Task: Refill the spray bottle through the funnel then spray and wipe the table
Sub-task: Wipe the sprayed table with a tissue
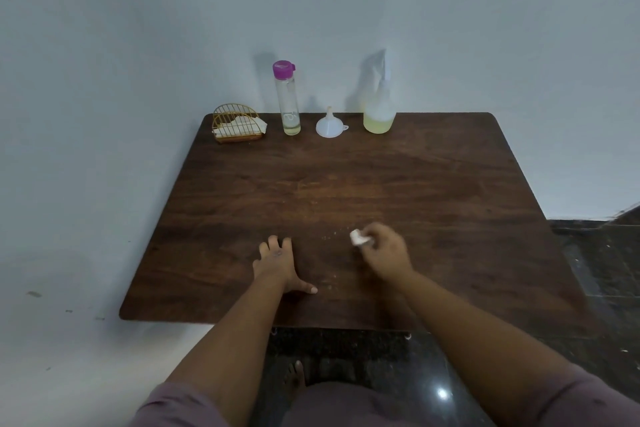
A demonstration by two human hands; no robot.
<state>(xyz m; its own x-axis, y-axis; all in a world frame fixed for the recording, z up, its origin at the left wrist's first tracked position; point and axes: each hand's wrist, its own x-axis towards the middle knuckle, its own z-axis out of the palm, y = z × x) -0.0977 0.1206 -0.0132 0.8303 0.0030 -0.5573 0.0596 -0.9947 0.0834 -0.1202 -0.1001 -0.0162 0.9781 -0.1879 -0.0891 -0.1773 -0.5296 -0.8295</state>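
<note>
No text, brand or number can be read with certainty; only one mark is seen, a pale curled figure printed low on the clear bottle with the purple cap, which stands at about 11 o'clock on the table; it may be a digit or a logo, but this cannot be told; no label is made out on the spray bottle at 1 o'clock; the funnel is seen unmarked.

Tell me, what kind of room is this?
Probably a plain room at home: a small wooden table against a bare wall, a dark tiled floor, and a napkin holder.
</note>
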